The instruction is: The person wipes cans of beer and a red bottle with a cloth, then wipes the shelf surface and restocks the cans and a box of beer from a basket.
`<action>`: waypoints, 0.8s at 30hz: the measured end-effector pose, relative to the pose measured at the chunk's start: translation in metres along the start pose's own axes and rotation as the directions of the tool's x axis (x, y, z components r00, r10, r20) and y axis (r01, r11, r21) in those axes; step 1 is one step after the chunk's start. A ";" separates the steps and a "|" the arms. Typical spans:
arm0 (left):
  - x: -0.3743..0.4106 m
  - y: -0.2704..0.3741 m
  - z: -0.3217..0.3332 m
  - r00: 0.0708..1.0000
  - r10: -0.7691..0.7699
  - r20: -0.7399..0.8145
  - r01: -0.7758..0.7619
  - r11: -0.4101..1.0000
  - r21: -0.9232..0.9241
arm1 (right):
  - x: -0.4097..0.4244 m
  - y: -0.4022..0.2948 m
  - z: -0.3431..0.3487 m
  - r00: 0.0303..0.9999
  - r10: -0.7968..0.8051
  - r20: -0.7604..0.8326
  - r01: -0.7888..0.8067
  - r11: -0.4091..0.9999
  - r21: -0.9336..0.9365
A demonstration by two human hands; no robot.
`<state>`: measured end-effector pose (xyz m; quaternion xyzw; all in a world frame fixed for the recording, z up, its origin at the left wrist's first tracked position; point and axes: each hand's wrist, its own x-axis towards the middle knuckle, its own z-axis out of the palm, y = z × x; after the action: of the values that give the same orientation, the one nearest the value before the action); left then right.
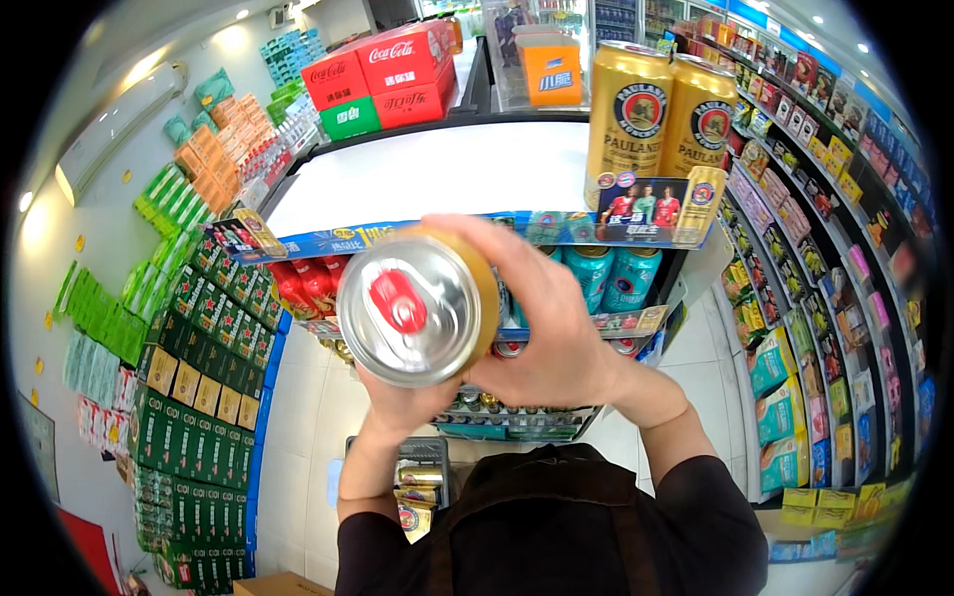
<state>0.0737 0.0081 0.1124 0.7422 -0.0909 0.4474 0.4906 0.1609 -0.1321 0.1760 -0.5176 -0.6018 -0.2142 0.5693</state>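
Observation:
Close before me is a gold drink can (pixel 408 313), its silver lid and red pull tab turned toward my head. My right hand (pixel 548 328) wraps around the can's far and right side. Under its near edge my left hand (pixel 410 406) grips too, its fingers mostly hidden by the can. Beyond lies the white top shelf (pixel 440 167) of a display rack. Two tall gold Paulaner beer cans (pixel 632 119) stand upright at its right end, behind a printed card (pixel 641 211). By my left forearm, a dark crate (pixel 445 454) on the floor holds several gold cans (pixel 417 495).
Coca-Cola cartons (pixel 402 63) and an orange box (pixel 550 74) sit behind the shelf. Teal cans (pixel 632 279) and red bottles or cans (pixel 302 290) fill the tier below. Stacked Heineken cartons (pixel 223 294) line the left side. Snack shelves (pixel 801 298) run along the right.

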 end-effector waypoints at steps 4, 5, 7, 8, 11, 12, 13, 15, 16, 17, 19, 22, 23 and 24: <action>0.054 0.027 0.018 1.000 0.021 0.007 -0.020 0.983 -0.184 | 0.029 0.003 -0.020 0.992 -0.116 -0.039 0.110 0.986 -0.126; 0.067 0.029 0.019 0.997 0.071 0.037 -0.067 0.991 -0.118 | 0.035 0.002 -0.026 0.990 -0.133 -0.046 0.124 0.979 -0.162; 0.093 0.028 0.015 0.971 0.217 0.106 -0.231 0.960 0.158 | 0.048 0.004 -0.031 0.986 -0.143 -0.087 0.114 0.954 -0.278; 0.099 0.031 0.021 0.975 0.209 0.072 -0.213 0.976 0.047 | 0.057 0.007 -0.036 0.986 -0.153 -0.067 0.124 0.939 -0.320; 0.125 0.022 0.038 0.972 0.225 0.075 -0.227 0.974 0.025 | 0.072 0.011 -0.052 0.977 -0.175 -0.122 0.122 0.927 -0.353; 0.133 0.016 0.042 0.957 0.271 0.107 -0.273 0.962 -0.002 | 0.080 0.009 -0.051 0.978 -0.134 -0.159 0.092 0.963 -0.252; 0.140 0.015 0.046 0.956 0.255 0.144 -0.255 0.967 -0.018 | 0.084 0.011 -0.057 0.984 -0.139 -0.112 0.101 0.951 -0.293; 0.150 0.002 0.054 0.952 0.266 0.150 -0.252 0.962 -0.105 | 0.094 0.012 -0.068 0.989 -0.147 -0.017 0.130 0.920 -0.368; 0.152 -0.001 0.056 0.956 0.249 0.157 -0.236 0.967 -0.096 | 0.095 0.005 -0.071 0.993 -0.108 0.037 0.112 0.853 -0.510; 0.154 -0.003 0.057 0.959 0.233 0.163 -0.221 0.971 -0.086 | 0.099 -0.006 -0.076 0.994 -0.062 0.085 0.102 0.763 -0.639; 0.156 -0.005 0.062 0.962 0.187 0.197 -0.171 0.981 -0.095 | 0.111 -0.014 -0.096 0.952 0.132 0.277 0.087 0.750 -0.656; 0.158 -0.009 0.065 0.959 0.111 0.261 -0.092 0.992 -0.085 | 0.109 0.020 -0.087 0.966 -0.177 0.190 0.259 0.623 -0.738; 0.159 -0.011 0.065 0.957 0.086 0.278 -0.067 0.995 -0.078 | 0.112 0.019 -0.089 0.969 -0.124 0.213 0.244 0.609 -0.755; 0.159 -0.013 0.064 0.954 0.058 0.293 -0.040 0.997 -0.068 | 0.115 0.018 -0.090 0.969 -0.071 0.235 0.230 0.597 -0.769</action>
<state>0.2104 0.0107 0.2162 0.7827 -0.1951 0.3408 0.4828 0.2391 -0.1584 0.2976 -0.6795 -0.5356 -0.4574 0.2055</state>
